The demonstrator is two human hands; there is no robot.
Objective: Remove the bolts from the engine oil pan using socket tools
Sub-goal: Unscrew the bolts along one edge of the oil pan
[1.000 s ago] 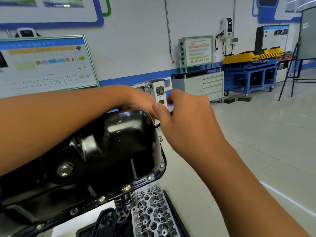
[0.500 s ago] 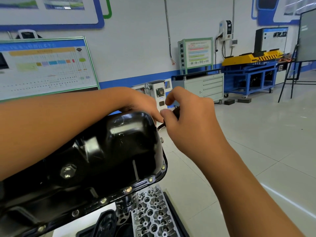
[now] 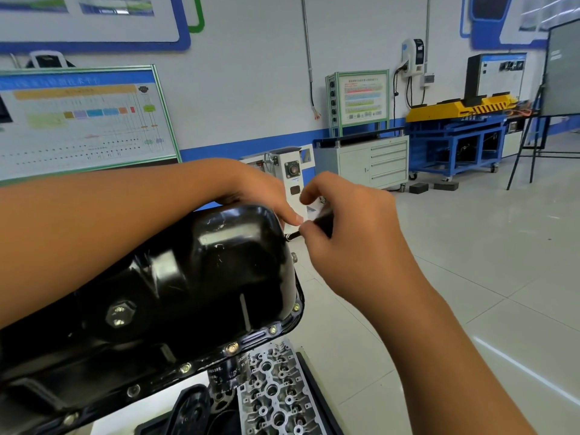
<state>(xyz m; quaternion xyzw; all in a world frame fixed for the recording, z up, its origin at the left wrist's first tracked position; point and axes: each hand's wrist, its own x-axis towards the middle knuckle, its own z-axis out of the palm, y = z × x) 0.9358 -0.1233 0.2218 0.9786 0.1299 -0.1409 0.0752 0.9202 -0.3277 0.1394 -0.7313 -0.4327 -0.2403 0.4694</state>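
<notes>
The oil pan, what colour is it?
Shiny black, seen in the head view: the oil pan.

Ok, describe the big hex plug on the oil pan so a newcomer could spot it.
Find the glossy black oil pan filling the lower left. On its side wall sits the hex plug, dark and much larger than the small shiny bolts lining the pan's edge.

Bright even indoor light; glare on glossy oil pan (image 3: 219,255) (wide-angle bowing at edges); wall posters soft.
</notes>
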